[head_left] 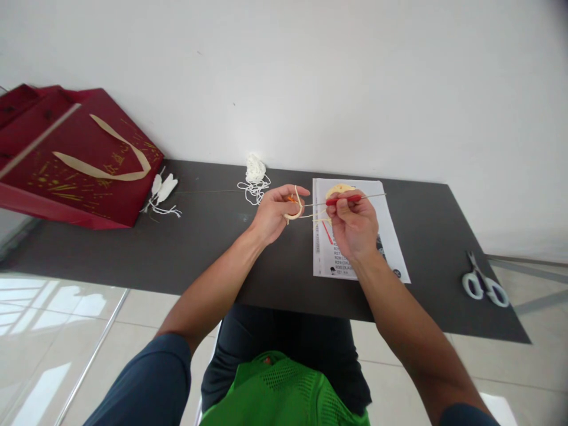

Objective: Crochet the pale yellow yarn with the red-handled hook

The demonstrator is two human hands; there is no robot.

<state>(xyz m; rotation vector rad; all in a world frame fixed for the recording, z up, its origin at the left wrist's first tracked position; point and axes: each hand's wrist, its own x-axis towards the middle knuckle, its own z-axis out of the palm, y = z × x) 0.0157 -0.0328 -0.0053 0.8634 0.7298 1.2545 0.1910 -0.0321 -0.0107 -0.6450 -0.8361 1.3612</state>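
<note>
Two hands meet just above the printed sheet [355,248] on my desk [266,266]: my left hand [275,216] pinches a pale yarn ring [294,208] at the sheet's left edge. My right hand [352,228] clenches a red-handled crochet hook [344,200] over the sheet, its tip toward the ring. Scissors [483,284] lie well right of the sheet.

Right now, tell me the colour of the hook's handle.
Red, on the crochet hook in the right hand; head view.

Navy short sleeves [151,378], bare forearms, green mesh top [284,390]
</note>
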